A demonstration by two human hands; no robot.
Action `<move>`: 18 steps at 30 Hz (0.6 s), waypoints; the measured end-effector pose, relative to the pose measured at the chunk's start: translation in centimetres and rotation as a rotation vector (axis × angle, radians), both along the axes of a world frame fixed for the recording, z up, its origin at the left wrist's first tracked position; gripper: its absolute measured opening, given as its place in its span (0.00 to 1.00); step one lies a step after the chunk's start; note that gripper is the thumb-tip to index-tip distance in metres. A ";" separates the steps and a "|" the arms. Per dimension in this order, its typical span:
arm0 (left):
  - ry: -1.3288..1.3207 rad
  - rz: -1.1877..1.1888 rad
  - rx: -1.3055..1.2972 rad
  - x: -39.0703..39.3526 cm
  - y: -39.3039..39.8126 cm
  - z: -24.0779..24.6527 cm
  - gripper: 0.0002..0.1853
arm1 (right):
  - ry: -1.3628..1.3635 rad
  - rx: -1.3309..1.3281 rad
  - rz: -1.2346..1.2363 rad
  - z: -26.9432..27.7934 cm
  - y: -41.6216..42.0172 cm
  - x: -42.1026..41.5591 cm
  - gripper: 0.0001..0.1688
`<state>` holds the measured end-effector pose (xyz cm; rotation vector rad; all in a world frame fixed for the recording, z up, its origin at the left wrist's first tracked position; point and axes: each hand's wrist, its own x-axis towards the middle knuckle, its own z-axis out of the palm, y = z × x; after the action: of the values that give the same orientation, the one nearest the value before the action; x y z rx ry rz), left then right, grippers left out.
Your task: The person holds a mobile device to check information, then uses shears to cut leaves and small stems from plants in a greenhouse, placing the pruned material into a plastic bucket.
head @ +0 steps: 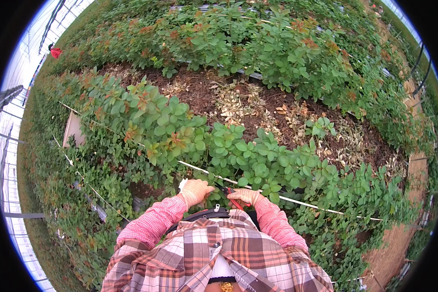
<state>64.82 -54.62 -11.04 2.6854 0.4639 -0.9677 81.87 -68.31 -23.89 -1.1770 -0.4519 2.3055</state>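
Observation:
My right hand grips a pair of pruning shears with red handles. Their dark blades point left, toward my other hand. Close by, my left hand has its fingers curled down among the leaves; whether it holds a stem is hidden. Something white shows at the outer side of that hand. Both hands look covered in pale, thin gloves. Just beyond them runs a white line along the row, with green leafy shrubs growing against it.
Past this row lies a soil strip with dry leaves, then another shrub row. A pale board stands among foliage at left. A dirt path runs along the right. A person in red is far off at upper left.

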 end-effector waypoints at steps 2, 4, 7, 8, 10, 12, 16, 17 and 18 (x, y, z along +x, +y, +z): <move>-0.087 -0.026 0.050 -0.9 0.1 -0.9 0.19 | -0.020 0.009 0.016 -1.0 0.2 -0.1 0.22; -0.137 -0.021 0.079 -1.5 0.2 -1.1 0.18 | -0.041 0.006 -0.003 -0.7 0.6 -0.2 0.22; -0.204 -0.002 0.086 -1.9 0.2 -1.2 0.17 | -0.087 0.036 0.012 -0.2 1.1 0.0 0.23; -0.212 0.004 0.080 -2.0 0.2 -1.3 0.16 | -0.095 0.052 0.013 -0.6 1.1 -0.1 0.23; -0.228 0.036 0.074 -2.4 0.2 -1.5 0.15 | -0.121 0.074 0.020 -0.4 1.5 0.0 0.23; -0.220 0.122 0.054 -2.7 0.1 -1.5 0.14 | -0.158 0.086 0.016 0.3 1.6 0.5 0.22; -0.426 0.428 0.060 -4.7 0.3 0.3 0.09 | 0.003 0.098 -0.152 3.1 2.0 1.0 0.23; -0.527 0.507 0.085 -5.5 0.6 0.8 0.10 | 0.001 0.123 -0.196 4.1 2.8 1.2 0.23; -0.631 0.615 0.087 -6.5 1.4 0.9 0.11 | -0.002 0.148 -0.238 5.4 3.9 1.1 0.23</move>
<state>58.33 -53.25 -10.12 2.4646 1.0891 0.0698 82.98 -64.44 -18.46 -1.0986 -0.4485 2.0319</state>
